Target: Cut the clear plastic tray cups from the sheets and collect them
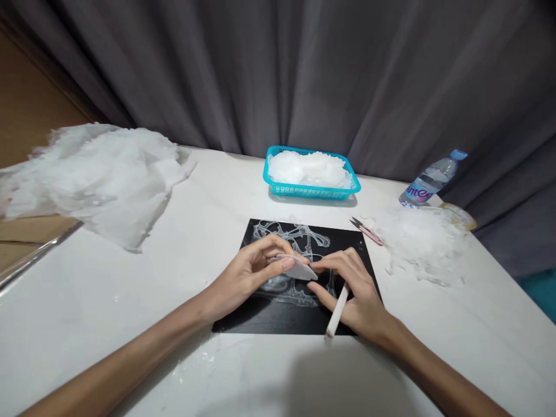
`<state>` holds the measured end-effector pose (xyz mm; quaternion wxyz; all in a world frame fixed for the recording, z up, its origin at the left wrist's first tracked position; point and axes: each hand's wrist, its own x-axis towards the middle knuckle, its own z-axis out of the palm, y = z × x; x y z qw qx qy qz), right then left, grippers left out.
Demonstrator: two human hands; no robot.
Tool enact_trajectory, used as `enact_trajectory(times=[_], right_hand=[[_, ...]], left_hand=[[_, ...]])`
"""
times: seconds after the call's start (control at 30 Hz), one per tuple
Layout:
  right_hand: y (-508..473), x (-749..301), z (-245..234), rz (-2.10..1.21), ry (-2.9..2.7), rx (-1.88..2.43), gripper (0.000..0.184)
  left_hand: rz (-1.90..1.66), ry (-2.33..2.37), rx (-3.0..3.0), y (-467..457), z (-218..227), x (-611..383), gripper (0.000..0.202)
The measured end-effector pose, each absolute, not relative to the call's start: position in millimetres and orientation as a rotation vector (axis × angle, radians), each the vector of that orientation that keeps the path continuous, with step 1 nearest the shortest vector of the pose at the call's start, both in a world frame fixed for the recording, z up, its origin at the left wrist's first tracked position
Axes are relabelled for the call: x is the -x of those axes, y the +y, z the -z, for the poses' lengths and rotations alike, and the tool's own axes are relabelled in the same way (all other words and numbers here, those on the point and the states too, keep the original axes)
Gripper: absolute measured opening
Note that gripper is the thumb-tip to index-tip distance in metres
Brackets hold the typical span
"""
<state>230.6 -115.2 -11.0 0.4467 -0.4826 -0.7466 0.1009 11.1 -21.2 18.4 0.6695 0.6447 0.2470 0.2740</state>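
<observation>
Between the thumb and fingers of my left hand [260, 263] is a thin, whitish, rounded piece [299, 269], tilted above the black mat. My right hand [356, 284] is just right of it, thumb and forefinger parted close to its edge. A slim white stick [337, 313] is tucked in the right hand and points down toward me; its tip and kind are unclear. Beneath both hands lies a black mat [278, 324], covered in part by a clear, looping cut-out sheet [291, 234].
A blue basket [313, 192] of white pieces stands at the back. On the right are small scissors [368, 230], a heap of clear scraps [430, 243] and a water bottle [432, 179]. A large pile of white, filmy sheets [108, 174] covers the left back.
</observation>
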Motion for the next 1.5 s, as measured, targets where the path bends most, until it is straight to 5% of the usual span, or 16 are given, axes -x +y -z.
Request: enact_trajectory(times=[1.4,1.5], right_hand=[[-114,-236,22,-0.261,-1.980,1.192,0.023],[-114,-234,20,-0.225,-1.991,1.155,0.015]], left_hand=[[-0.757,0.501,-2.158,-28,-17,-3,0.003],[-0.594,0.624,-2.106,-29,-15,-1,0.017]])
